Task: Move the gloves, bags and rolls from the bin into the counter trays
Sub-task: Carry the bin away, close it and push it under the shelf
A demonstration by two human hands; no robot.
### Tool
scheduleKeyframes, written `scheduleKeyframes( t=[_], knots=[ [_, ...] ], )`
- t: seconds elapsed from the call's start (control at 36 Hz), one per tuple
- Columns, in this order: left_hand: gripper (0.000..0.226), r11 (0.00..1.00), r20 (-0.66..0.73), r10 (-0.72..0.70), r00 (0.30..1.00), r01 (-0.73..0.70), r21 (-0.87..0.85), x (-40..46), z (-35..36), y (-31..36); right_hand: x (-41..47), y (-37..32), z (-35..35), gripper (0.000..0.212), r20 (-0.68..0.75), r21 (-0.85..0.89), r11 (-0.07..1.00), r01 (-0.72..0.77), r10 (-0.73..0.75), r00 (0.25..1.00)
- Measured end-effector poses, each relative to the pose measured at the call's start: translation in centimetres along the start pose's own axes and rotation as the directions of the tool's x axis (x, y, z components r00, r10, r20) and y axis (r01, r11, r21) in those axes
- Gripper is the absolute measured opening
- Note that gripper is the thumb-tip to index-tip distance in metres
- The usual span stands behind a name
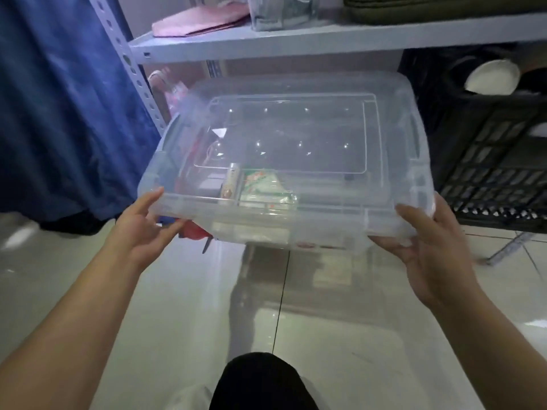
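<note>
A clear plastic bin [296, 93] with a clear lid is held above the tiled floor, partly under a shelf. My left hand [145, 226] grips its near left corner from below. My right hand [429, 241] grips its near right corner, thumb on the rim. Through the lid I see a green-and-white packet [263, 187], a small roll [231, 184] beside it, and something red [195, 232] at the bottom left. Other contents are blurred by the plastic.
A grey metal shelf [296, 39] hangs just above the bin, carrying a pink cloth [201, 22] and a clear container. A black plastic crate [497, 173] stands to the right, a blue curtain [59, 99] to the left. My dark-clad knee [260, 383] is below.
</note>
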State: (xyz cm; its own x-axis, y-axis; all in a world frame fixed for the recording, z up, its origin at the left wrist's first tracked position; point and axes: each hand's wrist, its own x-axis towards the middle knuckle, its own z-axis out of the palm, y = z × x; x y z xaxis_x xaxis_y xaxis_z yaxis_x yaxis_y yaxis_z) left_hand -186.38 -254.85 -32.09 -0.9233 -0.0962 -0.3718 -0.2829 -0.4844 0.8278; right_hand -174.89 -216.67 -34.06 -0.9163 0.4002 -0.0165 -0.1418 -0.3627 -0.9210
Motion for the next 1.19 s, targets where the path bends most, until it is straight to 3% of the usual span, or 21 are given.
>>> scheduleKeyframes(
  t=[0.06,0.11,0.17,0.25,0.31,0.36,0.39,0.44,0.53,0.67,0.83,0.89,1.08,1.19],
  knots=[
    [0.047,0.999,0.138,0.031,0.99,-0.035,0.03,1.2,-0.2,0.6,0.7,0.0,0.0,0.077,0.12,-0.071,0.993,0.09,-0.081,0.99],
    [0.067,0.98,0.301,0.05,0.952,-0.106,0.17,1.9,-0.4,1.1,1.1,0.3,0.4,0.096,0.166,-0.222,0.954,0.2,-0.165,0.972],
    [0.074,0.945,0.352,0.061,0.934,-0.168,0.281,2.8,0.0,1.3,1.5,0.5,0.7,0.09,0.11,-0.468,0.833,0.294,-0.275,0.955],
    [0.08,0.921,0.217,0.159,0.963,-0.223,0.319,4.2,0.5,0.8,1.9,0.5,1.4,0.064,0.131,-0.788,0.48,0.385,-0.481,0.867],
    [0.091,0.844,0.106,0.325,0.94,-0.339,0.415,5.0,1.2,0.5,2.7,0.7,1.9,0.042,0.25,-0.854,0.206,0.477,-0.642,0.724],
    [0.077,0.633,0.132,0.56,0.818,-0.525,0.569,5.7,2.0,0.5,3.8,0.9,2.6,0.028,0.351,-0.867,-0.01,0.498,-0.721,0.598],
    [0.064,0.525,0.177,0.628,0.757,-0.581,0.622,6.2,2.5,0.7,4.6,0.9,3.0,0.026,0.373,-0.867,-0.056,0.495,-0.731,0.572],
    [0.045,0.4,0.223,0.67,0.708,-0.598,0.695,7.3,3.5,1.1,6.4,0.5,3.4,0.025,0.389,-0.866,-0.076,0.494,-0.723,0.571],
    [0.047,0.403,0.239,0.637,0.733,-0.581,0.707,8.9,5.4,2.1,9.5,-0.6,3.8,0.025,0.406,-0.869,-0.064,0.49,-0.66,0.633],
    [0.054,0.384,0.196,0.674,0.712,-0.564,0.731,11.0,9.2,3.5,14.0,-1.7,5.0,0.029,0.349,-0.911,-0.041,0.411,-0.607,0.714],
    [0.048,0.268,0.173,0.72,0.672,-0.499,0.824,12.7,12.1,3.3,16.9,-1.7,6.7,0.034,0.214,-0.968,-0.014,0.251,-0.567,0.795],
    [0.047,0.15,0.255,0.724,0.642,-0.506,0.849,13.1,12.2,2.6,17.4,-1.6,7.1,0.039,0.239,-0.97,-0.093,0.225,-0.544,0.804],
    [0.067,-0.128,0.517,0.646,0.561,-0.588,0.799,15.1,9.8,1.0,16.9,-0.8,5.9,0.065,0.235,-0.971,-0.073,0.228,-0.465,0.853],
    [0.082,-0.209,0.564,0.566,0.601,-0.557,0.803,16.3,9.6,2.5,16.8,-0.3,6.3,0.073,0.224,-0.974,-0.061,0.219,-0.43,0.875]
  ],
)
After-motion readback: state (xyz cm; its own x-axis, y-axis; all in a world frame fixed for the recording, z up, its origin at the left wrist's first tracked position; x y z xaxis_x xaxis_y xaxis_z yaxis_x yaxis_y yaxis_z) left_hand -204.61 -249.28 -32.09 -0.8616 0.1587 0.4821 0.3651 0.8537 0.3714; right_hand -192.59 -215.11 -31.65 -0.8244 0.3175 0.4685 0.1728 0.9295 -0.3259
